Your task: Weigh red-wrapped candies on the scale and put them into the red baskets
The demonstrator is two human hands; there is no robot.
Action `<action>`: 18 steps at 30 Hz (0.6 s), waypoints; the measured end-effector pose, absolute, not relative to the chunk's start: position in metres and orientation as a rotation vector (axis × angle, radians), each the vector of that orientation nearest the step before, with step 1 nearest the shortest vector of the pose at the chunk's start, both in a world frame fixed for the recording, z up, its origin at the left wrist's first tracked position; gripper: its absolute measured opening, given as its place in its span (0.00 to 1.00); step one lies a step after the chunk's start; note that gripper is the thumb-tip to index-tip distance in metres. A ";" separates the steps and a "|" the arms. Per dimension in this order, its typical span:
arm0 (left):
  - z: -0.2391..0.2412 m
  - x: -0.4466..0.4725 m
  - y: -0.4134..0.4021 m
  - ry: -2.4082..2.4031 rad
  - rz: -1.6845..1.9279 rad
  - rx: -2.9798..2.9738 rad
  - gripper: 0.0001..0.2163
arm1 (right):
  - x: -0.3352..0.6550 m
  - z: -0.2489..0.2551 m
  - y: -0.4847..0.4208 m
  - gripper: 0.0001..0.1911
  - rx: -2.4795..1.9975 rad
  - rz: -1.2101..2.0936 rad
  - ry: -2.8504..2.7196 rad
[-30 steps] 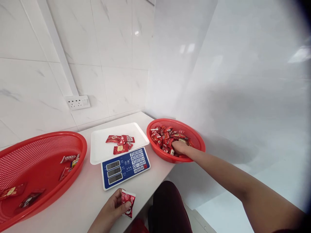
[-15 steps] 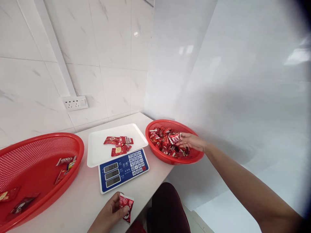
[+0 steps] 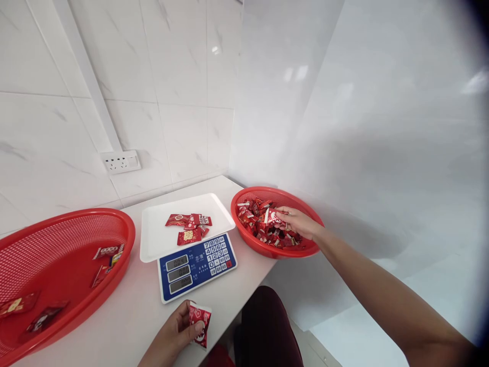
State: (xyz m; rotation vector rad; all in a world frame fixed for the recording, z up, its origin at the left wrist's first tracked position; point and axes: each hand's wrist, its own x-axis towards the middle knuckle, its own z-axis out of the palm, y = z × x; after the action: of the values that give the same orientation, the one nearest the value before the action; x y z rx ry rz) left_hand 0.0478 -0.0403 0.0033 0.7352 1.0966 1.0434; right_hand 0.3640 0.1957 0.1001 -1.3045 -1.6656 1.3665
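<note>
My right hand (image 3: 296, 222) hovers over the small red basket (image 3: 301, 250) full of red candy packets and pinches one red-and-white packet (image 3: 272, 216) between its fingertips. My left hand (image 3: 173, 336) rests at the near table edge, closed on another red candy packet (image 3: 199, 323). Between them stands a blue-faced digital scale (image 3: 196, 266) whose white tray (image 3: 160, 237) carries several red packets (image 3: 189, 226).
A large red basket (image 3: 72, 300) at the left holds a few scattered packets. The white table top (image 3: 133, 316) ends just past my left hand; my dark-clothed knee (image 3: 265, 326) shows below. A wall socket (image 3: 120, 162) sits on the tiled wall behind.
My right hand has come up out of the candy pile with one packet pinched in its fingers. My left hand has kept its packet and barely moved.
</note>
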 end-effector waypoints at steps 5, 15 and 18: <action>0.007 0.048 -0.039 1.059 1.035 0.729 0.17 | 0.357 0.119 0.193 0.16 -1.406 0.918 -2.357; 0.006 0.046 -0.039 1.070 1.029 0.705 0.17 | 0.288 0.099 0.206 0.28 -1.305 0.588 -2.672; 0.004 0.045 -0.039 1.064 1.032 0.706 0.17 | 0.284 0.087 0.206 0.28 -1.314 0.573 -2.675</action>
State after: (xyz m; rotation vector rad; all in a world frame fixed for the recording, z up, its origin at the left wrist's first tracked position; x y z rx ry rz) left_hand 0.0452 -0.0385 0.0043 0.7064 1.0636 1.0318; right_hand 0.2841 0.2056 0.0872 -1.3137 -2.6755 0.5734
